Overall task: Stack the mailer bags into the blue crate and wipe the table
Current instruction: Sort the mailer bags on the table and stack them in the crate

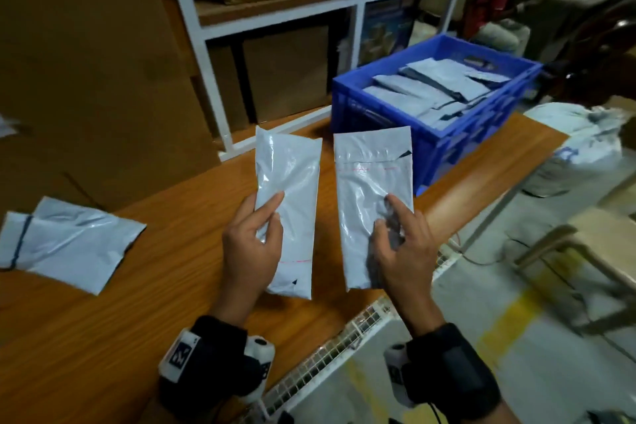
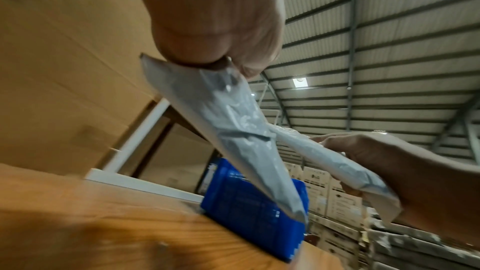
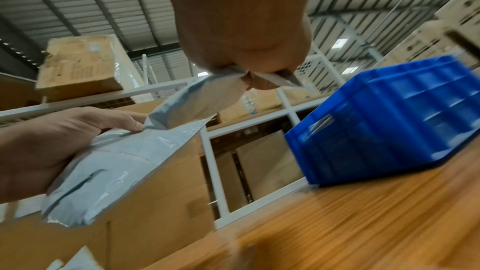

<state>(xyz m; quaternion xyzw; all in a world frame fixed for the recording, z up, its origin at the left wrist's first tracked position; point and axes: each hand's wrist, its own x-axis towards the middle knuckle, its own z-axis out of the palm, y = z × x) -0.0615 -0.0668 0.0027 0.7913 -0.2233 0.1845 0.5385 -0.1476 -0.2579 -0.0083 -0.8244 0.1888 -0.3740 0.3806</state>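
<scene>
Warehouse shelving backs a wooden table (image 1: 165,286); left hand (image 1: 253,248) pinches one mailer bag (image 1: 290,203), right hand (image 1: 401,244) another (image 1: 373,196), side by side above it; blue crate (image 1: 447,148), at one o'clock, holds more; a third bag (image 1: 65,241) lies at nine, cut off; wrist views blur, hiding fingertips but showing a corrugated roof (image 2: 389,48).

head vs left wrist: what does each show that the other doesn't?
Head only: the bags already inside the crate, a loose bag lying on the table's left part, and both wrist cameras.
Left wrist only: the ribbed roof overhead and stacked white cartons behind the crate.
Both: left hand holding the left bag, right hand holding the right bag, both bags off the table, near the crate.
</scene>
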